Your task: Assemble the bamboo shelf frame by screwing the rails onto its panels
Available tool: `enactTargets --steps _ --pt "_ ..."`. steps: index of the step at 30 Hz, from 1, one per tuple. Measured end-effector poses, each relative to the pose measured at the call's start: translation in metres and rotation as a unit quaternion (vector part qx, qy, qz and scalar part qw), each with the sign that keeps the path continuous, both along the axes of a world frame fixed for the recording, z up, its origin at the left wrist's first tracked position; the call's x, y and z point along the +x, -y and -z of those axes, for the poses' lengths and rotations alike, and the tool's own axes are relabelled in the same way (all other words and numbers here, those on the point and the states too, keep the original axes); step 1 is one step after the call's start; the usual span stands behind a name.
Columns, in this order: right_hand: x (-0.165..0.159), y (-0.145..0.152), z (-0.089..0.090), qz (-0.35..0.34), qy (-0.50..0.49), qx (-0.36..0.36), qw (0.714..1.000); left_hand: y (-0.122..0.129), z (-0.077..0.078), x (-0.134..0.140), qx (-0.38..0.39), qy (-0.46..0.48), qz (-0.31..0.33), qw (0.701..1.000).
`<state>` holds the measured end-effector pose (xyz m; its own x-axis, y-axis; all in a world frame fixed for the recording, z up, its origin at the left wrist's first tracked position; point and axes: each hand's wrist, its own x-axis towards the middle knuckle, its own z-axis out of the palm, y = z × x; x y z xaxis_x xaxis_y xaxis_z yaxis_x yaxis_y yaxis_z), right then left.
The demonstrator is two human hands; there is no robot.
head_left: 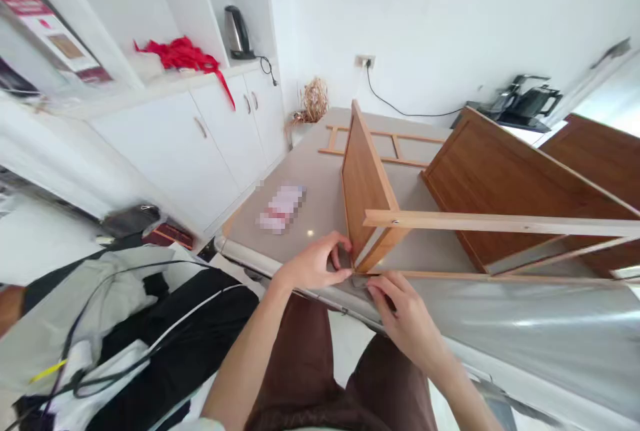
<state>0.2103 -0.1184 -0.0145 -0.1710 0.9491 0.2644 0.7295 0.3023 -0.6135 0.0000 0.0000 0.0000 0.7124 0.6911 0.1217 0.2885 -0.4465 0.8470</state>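
A wooden shelf unit [371,171] lies on its side on the table, its boards standing upright and joined by light wooden rails. My left hand [320,263] is at the near bottom corner of the leftmost board, thumb and fingers curved around that corner. Just right of it, my right hand [403,307] is by the lower rail [440,275], with its thumb and fingertips closed together. A small greyish thing [360,281] lies between the two hands, too unclear to name. Whatever is between my right fingertips is hidden.
Beyond the board, a slatted wooden frame [395,145] lies flat on the grey table [320,184]. A blurred packet [283,209] is at the left. A coffee maker [530,101] stands behind at right. Clothes and cables [165,304] are heaped at lower left, before white cabinets [170,144].
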Motion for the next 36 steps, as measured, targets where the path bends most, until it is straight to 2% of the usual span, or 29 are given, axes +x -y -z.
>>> enactTargets --steps 5,16,22,27,36 --pt "0.0 0.001 -0.002 -0.005 0.005 0.017 1.0 0.0 0.001 0.001 -0.001 0.004 -0.003 1.0" --pt "-0.002 0.006 0.008 0.02 0.019 0.085 0.996 0.002 0.0 0.002 0.008 0.004 -0.008 1.0" --pt "-0.008 0.007 0.014 0.01 0.024 0.086 0.996 0.002 0.002 0.002 0.003 0.009 -0.011 1.0" --pt "-0.01 0.006 0.02 0.028 0.01 0.119 0.992 0.003 0.0 0.002 0.009 0.007 -0.01 1.0" --pt "-0.01 0.005 0.021 0.03 0.004 0.129 0.991 0.003 -0.002 0.001 0.002 0.004 -0.012 1.0"
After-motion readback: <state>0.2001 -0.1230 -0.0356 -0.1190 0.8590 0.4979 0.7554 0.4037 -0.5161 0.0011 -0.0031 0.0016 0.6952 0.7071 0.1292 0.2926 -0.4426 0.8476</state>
